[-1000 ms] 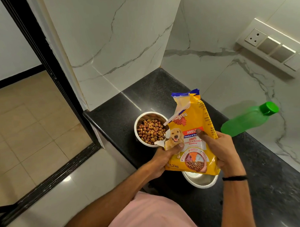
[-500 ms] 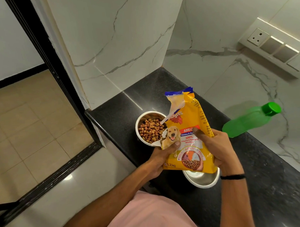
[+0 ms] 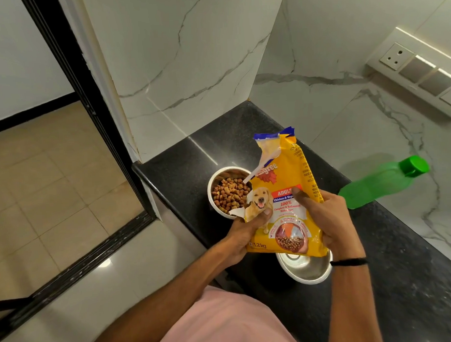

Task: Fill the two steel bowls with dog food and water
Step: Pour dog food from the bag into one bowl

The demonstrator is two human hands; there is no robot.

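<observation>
Both hands hold a yellow dog food bag [image 3: 287,202] upright above the black counter [image 3: 402,279]. My left hand [image 3: 243,234] grips its lower left edge, thumb on the dog picture. My right hand [image 3: 328,213] grips its right side, thumb across the front. The bag's top left corner is torn open. One steel bowl [image 3: 214,181] sits behind the bag on the left, with brown kibble inside. A second steel bowl [image 3: 304,270] stands near the counter's front edge, partly hidden under the bag; the part I see holds nothing. A green bottle [image 3: 380,183] with a green cap stands at the right, by the wall.
White marble walls close the counter at the back and right. A switch panel [image 3: 415,72] is mounted on the right wall. The counter's left edge drops to a tiled floor, with a black door frame [image 3: 89,116] beyond.
The bag has come a little more upright over the second bowl. Both hands keep the same hold, and the kibble bowl and bottle have not moved.
</observation>
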